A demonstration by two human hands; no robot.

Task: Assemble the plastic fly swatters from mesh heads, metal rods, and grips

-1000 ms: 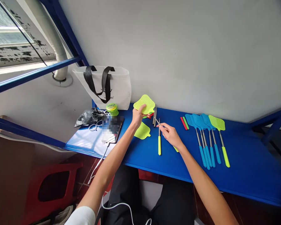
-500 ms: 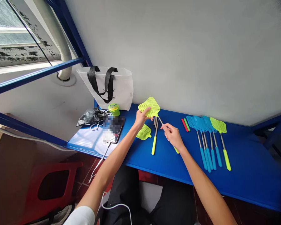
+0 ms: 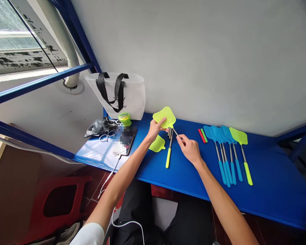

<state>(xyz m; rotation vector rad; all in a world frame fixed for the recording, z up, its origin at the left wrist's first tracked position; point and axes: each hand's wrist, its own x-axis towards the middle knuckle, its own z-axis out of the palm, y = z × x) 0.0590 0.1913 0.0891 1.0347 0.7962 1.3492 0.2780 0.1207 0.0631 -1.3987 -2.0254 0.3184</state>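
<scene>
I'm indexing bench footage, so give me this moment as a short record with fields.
Left hand: holds a yellow-green mesh head
Right hand: grips the metal rod at its neck
Between the arms: a loose mesh head, a yellow-green-handled rod
Right side: blue swatters, one yellow-green swatter
Left side: white bag, green tub
Surface: blue table
</scene>
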